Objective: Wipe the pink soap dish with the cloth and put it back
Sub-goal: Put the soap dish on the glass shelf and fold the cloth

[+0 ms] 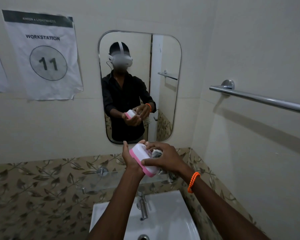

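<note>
The pink soap dish (142, 157), with a white lid and pink base, is held tilted in the air in front of the wall, above the glass shelf (111, 179). My left hand (132, 160) grips it from the left and underneath. My right hand (164, 157) lies over its right side with the thumb on the lid, holding a bunched grey-white cloth (157, 153) against the dish. Part of the cloth hangs down below my right hand. The mirror (163, 54) reflects both hands and the dish.
A white sink (180, 213) with a chrome tap (142, 205) sits directly below my arms. A chrome towel bar (258, 97) juts from the right wall. Paper signs (42, 54) hang on the left wall. Leaf-patterned tiles run behind the shelf.
</note>
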